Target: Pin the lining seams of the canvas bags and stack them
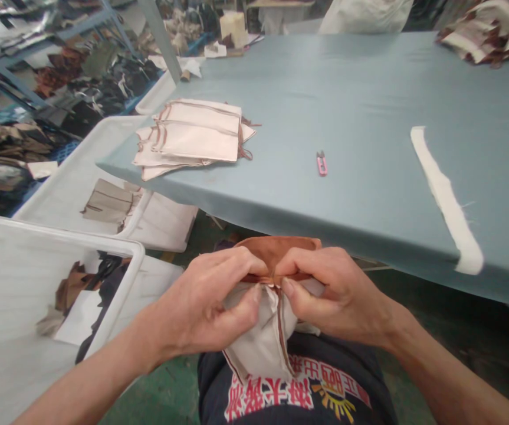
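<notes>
Close to my lap I hold a sewn cloth pouch [260, 330], off-white below with dark brown seam binding and a tan-brown upper part [276, 248]. My left hand [210, 295] pinches its brown edge between thumb and forefinger. Just beside it, my right hand [329, 289] pinches the same edge, the two sets of fingertips nearly touching at the seam. What lies under the fingertips is hidden. On the table beyond my hands lie pink thread snips [321, 164].
A stack of off-white sewn pieces [201, 136] lies at the left of the blue-grey table [347, 118]. To the right is a white fabric strip [446, 200]. White bins [141, 254] with fabric pieces stand at left. A brown-and-cream pile [493, 32] sits at the far right.
</notes>
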Motion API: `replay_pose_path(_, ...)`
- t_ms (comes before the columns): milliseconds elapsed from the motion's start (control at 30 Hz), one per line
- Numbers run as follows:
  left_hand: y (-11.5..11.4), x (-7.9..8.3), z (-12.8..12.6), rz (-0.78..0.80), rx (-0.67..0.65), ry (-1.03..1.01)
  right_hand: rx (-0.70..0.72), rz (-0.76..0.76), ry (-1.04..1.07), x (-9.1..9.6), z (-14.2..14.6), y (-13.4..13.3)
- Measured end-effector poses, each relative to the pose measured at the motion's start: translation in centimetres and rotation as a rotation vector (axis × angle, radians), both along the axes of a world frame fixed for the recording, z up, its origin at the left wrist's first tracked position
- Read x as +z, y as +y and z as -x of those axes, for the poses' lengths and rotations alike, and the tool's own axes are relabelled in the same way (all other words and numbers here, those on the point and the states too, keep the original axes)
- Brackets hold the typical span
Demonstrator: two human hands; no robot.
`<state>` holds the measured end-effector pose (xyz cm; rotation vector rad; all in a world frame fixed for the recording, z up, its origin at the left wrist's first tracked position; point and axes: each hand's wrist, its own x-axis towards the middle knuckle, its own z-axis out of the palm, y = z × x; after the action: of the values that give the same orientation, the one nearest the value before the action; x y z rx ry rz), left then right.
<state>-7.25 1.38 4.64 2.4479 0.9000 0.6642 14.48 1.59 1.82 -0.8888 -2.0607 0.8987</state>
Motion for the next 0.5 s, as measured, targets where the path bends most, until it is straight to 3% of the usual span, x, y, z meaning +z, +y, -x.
replay_pose_path(167,0.4,0.7,0.4,0.098,-0.103,0.096,-0.025,-0.148,-0.045,0.3,0.1,-0.3)
replay_pose_path(367,1.2,-1.8,0.7,-0.162,-0.124,0.223,-0.052,0.051,-0.017,-0.3,0.2,-0.3)
replay_pose_path(433,1.4,-2.4,0.7,-0.163,-0.113,0.198,-0.072,0.084,-0.007,-0.6,0.2,-0.3)
replay_pose_path(500,1.5,-2.5,0.6,-0.068,-0.125,0.124,-0.063,0.075,0.001,-0.8,0.3,-0.4)
